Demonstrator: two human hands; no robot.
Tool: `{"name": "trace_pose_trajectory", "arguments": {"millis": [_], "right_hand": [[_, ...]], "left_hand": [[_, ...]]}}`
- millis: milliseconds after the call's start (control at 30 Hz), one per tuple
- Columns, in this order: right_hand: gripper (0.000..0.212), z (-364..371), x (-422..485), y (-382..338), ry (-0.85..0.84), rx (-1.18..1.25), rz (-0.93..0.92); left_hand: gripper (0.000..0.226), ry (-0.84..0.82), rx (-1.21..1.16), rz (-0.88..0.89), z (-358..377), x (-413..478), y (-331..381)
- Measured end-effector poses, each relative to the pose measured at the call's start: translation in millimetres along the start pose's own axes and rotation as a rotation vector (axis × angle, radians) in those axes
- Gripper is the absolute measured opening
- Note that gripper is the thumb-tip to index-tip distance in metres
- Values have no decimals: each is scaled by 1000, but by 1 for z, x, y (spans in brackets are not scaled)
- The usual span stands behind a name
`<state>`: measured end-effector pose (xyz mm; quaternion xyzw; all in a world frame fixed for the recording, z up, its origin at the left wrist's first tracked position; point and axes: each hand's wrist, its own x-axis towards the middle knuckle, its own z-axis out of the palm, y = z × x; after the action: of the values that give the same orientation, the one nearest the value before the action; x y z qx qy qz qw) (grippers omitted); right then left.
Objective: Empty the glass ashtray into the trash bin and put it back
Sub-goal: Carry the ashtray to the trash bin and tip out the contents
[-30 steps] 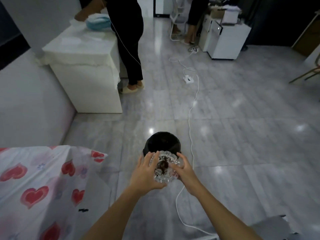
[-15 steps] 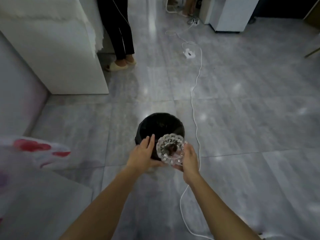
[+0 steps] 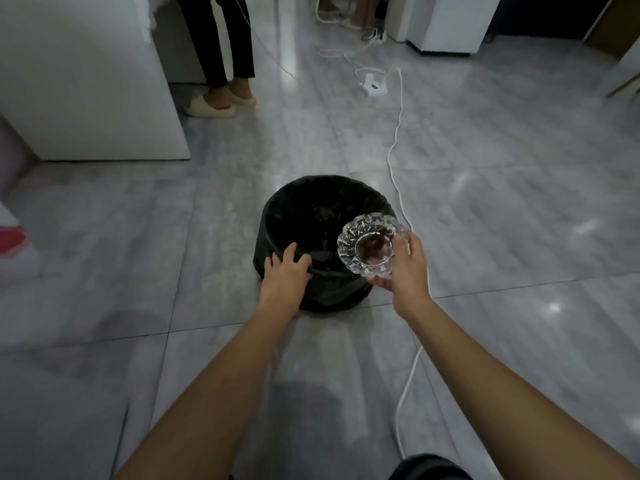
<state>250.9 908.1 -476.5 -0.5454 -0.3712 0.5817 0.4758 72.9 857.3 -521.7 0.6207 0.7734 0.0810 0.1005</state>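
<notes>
The clear cut-glass ashtray (image 3: 371, 245) is tilted toward me over the near right rim of the trash bin, with dark brown bits in its bowl. My right hand (image 3: 405, 268) grips it from the right side and below. The round trash bin (image 3: 311, 216) stands on the floor, lined with a black bag. My left hand (image 3: 284, 277) rests on the bin's near rim, fingers curled onto the bag's edge.
A white cable (image 3: 398, 140) runs along the floor just right of the bin, from a power strip (image 3: 374, 85) at the back. A person in black trousers and slippers (image 3: 221, 77) stands beside a white cabinet (image 3: 86, 81) at the back left. Grey tiled floor surrounds the bin.
I have come closer to the bin. My left hand let go of the ashtray and went down to the bin's rim. My right hand now holds the ashtray alone, tilted.
</notes>
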Motion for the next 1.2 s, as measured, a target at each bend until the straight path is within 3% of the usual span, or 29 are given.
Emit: {"name": "trace_pose_trajectory", "arguments": {"millis": [333,433,533,600,667,767,900,1000,1133,1200], "right_hand": [[44,11,-21,11,-55,-172,37],[20,20,-26,12,-60,-252,37],[12,25,-33,10,-4,-640,-248],[12,24,-40,11,-50,-869,-623],[26,18,-43,13,-190,-1117,-1058],[30,3,-41,20,-333,-1469,-1543],[19,-6,-34,11,-298,-1530,-1679],[20,-11,-30,3,-438,-1684,-1885],[14,-9,-29,-8,-324,-1586,-1771],[17,-12,-34,-5,-421,-1698,-1800]], "left_hand": [[28,-10,-191,55,-12,-72,-43],[27,-44,-374,16,-16,-88,-48],[35,138,-534,-162,-22,-82,-39],[64,226,-569,-331,-24,-68,-30],[83,187,-560,-454,-18,-57,-24],[84,210,-536,-525,-4,-53,-22],[80,249,-354,-508,2,-52,-24],[78,235,-311,-487,1,-49,-21],[76,202,-293,-489,-1,-46,-20],[75,188,-275,-492,-2,-49,-19]]}}
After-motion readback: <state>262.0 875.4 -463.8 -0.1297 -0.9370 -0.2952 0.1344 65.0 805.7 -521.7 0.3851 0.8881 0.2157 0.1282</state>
